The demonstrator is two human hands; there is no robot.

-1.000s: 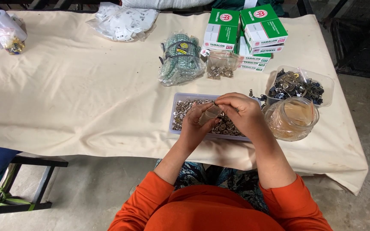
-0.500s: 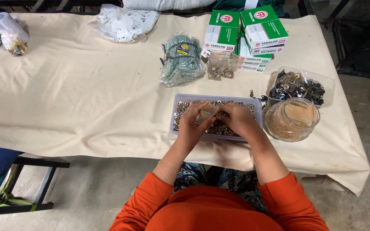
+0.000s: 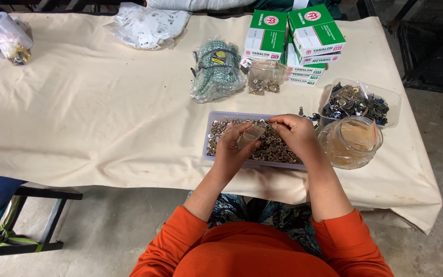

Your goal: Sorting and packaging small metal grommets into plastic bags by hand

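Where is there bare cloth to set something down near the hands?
Bare cloth spreads left of the tray, below the white bag. Crowded right: jar, clear tub, boxes, left hand, right hand.

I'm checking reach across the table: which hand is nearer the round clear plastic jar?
Right. The right hand is just beside the round clear plastic jar, to its left; the left hand lies farther left over the tray of metal rings.

Half a second ago both hands were down in the tray [image 3: 212, 137] among the rings. Now the left hand [image 3: 232, 151] has lifted with a small clear bag [image 3: 249, 136], and the right hand [image 3: 296, 134] has drawn back, fingers pinched.
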